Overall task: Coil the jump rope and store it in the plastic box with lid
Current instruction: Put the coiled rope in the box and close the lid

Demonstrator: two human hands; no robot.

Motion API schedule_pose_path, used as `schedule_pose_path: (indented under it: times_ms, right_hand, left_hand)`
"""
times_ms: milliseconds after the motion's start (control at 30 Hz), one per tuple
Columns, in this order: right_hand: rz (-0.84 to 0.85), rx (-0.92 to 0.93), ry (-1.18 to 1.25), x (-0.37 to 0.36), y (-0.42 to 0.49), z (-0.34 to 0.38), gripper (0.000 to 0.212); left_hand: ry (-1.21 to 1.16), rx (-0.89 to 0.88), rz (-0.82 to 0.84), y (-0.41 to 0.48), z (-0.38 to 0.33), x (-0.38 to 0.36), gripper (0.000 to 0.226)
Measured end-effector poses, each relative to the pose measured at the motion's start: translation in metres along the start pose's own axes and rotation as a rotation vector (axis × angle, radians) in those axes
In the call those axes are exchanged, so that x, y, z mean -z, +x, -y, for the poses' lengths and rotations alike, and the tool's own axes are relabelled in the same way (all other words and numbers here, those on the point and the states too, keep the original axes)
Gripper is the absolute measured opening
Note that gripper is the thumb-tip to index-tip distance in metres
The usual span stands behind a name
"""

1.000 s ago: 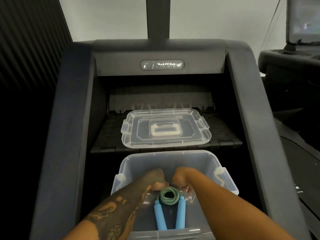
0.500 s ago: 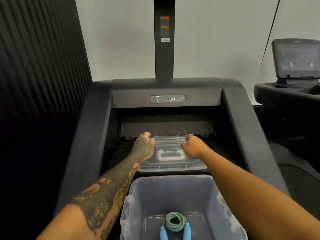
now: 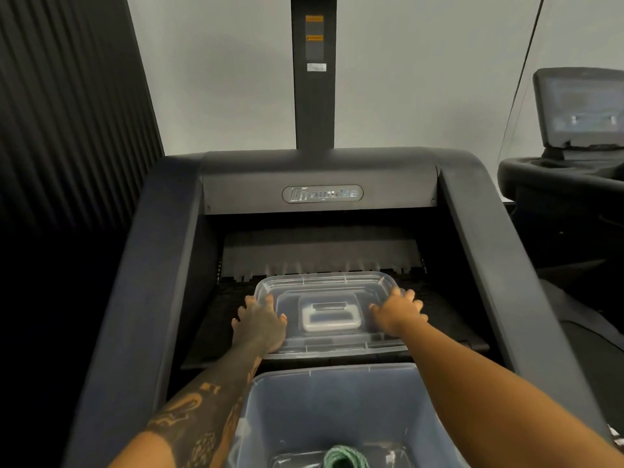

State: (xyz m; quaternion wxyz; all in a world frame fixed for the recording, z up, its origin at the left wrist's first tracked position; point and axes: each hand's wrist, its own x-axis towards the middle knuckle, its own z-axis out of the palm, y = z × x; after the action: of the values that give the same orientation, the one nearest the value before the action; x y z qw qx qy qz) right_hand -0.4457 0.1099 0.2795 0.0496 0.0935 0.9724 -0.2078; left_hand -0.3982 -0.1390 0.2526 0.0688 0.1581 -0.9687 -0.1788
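Observation:
The clear plastic lid [image 3: 324, 292] with a white handle lies on the black step of the stair machine, its far edge tilted up. My left hand [image 3: 260, 324] grips its left side and my right hand [image 3: 396, 312] grips its right side. Below it stands the clear plastic box [image 3: 314, 396], open at the top. The coiled green jump rope [image 3: 342, 457] rests on the box floor at the bottom edge of the view; its blue handles are out of view.
The stair machine's dark side rails [image 3: 141, 282] flank the step and the box on both sides. A central post [image 3: 315, 79] rises behind. Another machine with a screen [image 3: 580, 109] stands at the right. A dark ribbed wall [image 3: 67, 113] is at the left.
Both hands left the rope in the box, reached forward to the lid and now hold its two sides. The lid's far edge has lifted. The view tilted upward.

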Motion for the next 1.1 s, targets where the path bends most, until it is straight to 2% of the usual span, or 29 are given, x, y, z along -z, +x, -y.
schedule_pose_path:
  times_ms: [133,300,433,600,700,767,900,1000,1033,1100]
  right_hand:
    - [-0.042,-0.052,0.044,-0.004,0.007,-0.001,0.083]
    - [-0.077,-0.103,0.164,0.002,0.004,-0.002,0.070]
    - [-0.153,-0.119,0.372,0.009,-0.003,-0.009,0.067]
    - [-0.291,-0.037,0.678,0.034,-0.029,-0.012,0.069]
    - [-0.320,0.014,0.835,0.049,-0.050,-0.016,0.056]
    - [-0.315,0.039,0.971,0.059,-0.066,-0.019,0.053]
    - [-0.185,-0.013,1.284,0.082,-0.091,-0.026,0.065]
    - [-0.035,0.044,1.554,0.095,-0.115,-0.037,0.043]
    - [-0.037,0.114,1.581,0.098,-0.123,-0.040,0.031]
    - [-0.083,0.262,1.571,0.101,-0.139,-0.048,0.021]
  left_hand:
    - [-0.002,0.042,-0.027,0.005,-0.002,-0.004,0.069]
    - [-0.037,0.161,-0.015,0.005,-0.010,0.005,0.064]
    - [-0.294,0.242,-0.064,-0.001,-0.011,0.012,0.069]
    - [-0.545,0.201,-0.230,-0.016,-0.010,0.031,0.065]
    - [-0.720,0.189,-0.295,-0.029,-0.012,0.046,0.050]
    - [-0.926,0.189,-0.311,-0.041,-0.013,0.059,0.041]
    - [-1.317,0.215,-0.193,-0.065,-0.008,0.083,0.066]
    - [-1.521,0.114,-0.181,-0.101,-0.013,0.103,0.051]
    - [-1.575,0.066,-0.187,-0.113,-0.013,0.106,0.044]
    - [-1.691,-0.006,-0.162,-0.134,-0.012,0.109,0.044]
